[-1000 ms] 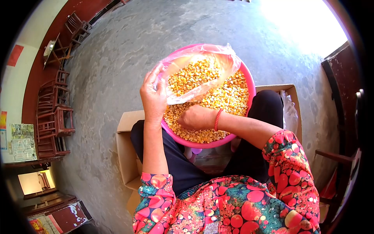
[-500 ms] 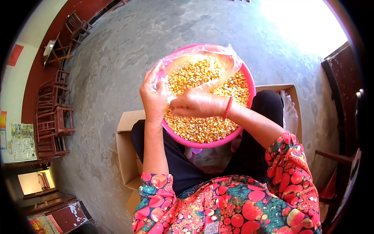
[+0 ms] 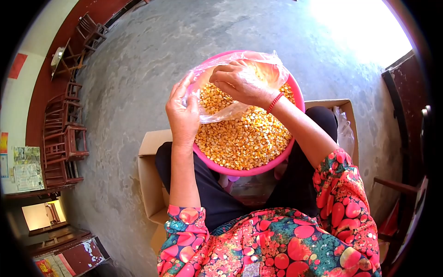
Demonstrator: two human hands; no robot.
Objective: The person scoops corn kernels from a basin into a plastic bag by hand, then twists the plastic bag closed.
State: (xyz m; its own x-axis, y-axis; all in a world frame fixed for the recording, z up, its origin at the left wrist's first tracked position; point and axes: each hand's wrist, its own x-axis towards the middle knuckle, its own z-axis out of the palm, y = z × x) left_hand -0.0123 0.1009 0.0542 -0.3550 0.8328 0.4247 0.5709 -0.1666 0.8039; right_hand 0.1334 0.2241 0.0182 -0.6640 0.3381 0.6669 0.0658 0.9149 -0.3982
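Note:
A pink basin (image 3: 221, 167) full of yellow corn kernels (image 3: 244, 141) rests between my knees. Across its far half lies a clear plastic bag (image 3: 230, 112), its mouth spread and kernels visible through and inside it. My left hand (image 3: 183, 108) grips the bag's left edge between thumb and fingers at the basin's left rim. Over the bag's opening, my right hand (image 3: 244, 85) is bent with curled fingers pointing down; whether kernels are in it is hidden. A red beaded bracelet (image 3: 275, 102) circles my right wrist.
Cardboard boxes stand beside both legs, one at the left (image 3: 154, 145) and one at the right (image 3: 348, 108) with plastic bags (image 3: 344, 131) in it. Wooden chairs (image 3: 64, 134) line the left wall. A wooden chair arm (image 3: 397, 185) juts in at the right.
My right hand has moved up and away from beside my left hand to the far part of the bag's opening. The bag's near edge now shows across the corn. My left hand stays put.

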